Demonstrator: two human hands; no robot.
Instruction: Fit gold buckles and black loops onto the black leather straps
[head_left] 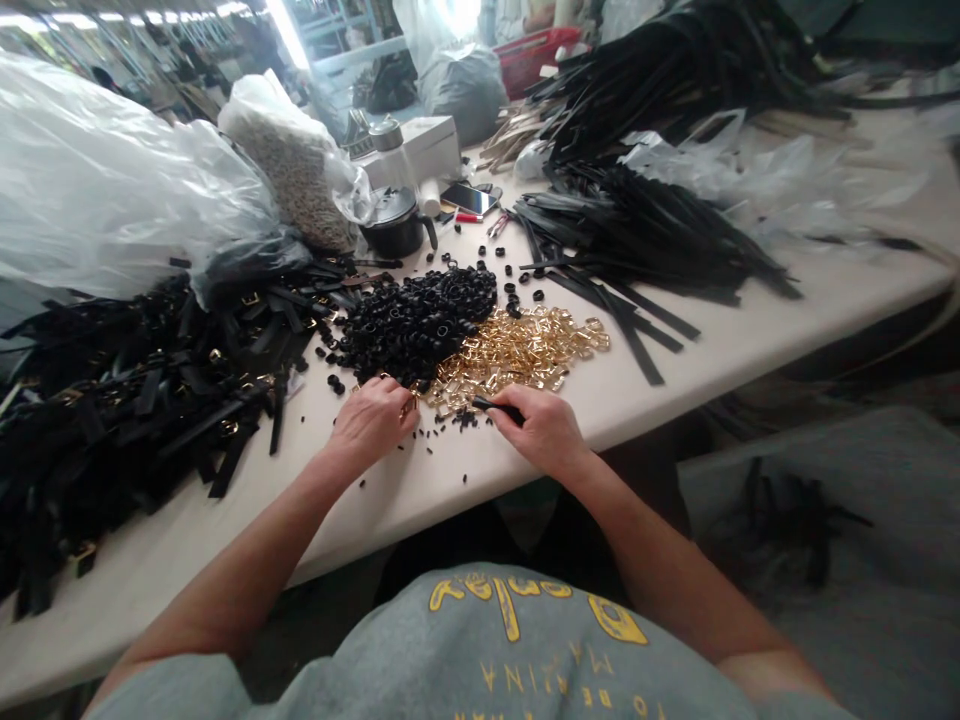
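Observation:
My left hand [371, 418] rests on the white table [720, 350] with fingers curled at the near edge of a heap of gold metal buckles [525, 352], pinching something small I cannot make out. My right hand [544, 428] is closed around the end of a black strap [496, 407] that points left toward the buckles. Just behind the buckles lies a heap of small black rings [420, 320]. Loose black bits are scattered around both hands.
A big pile of black straps with gold fittings [135, 400] fills the left. More plain black straps [645, 240] lie at the right rear. Clear plastic bags [112, 180], a bag of small parts [296, 170], a black pot [396, 222], a phone [469, 197] and a white box [427, 145] stand behind.

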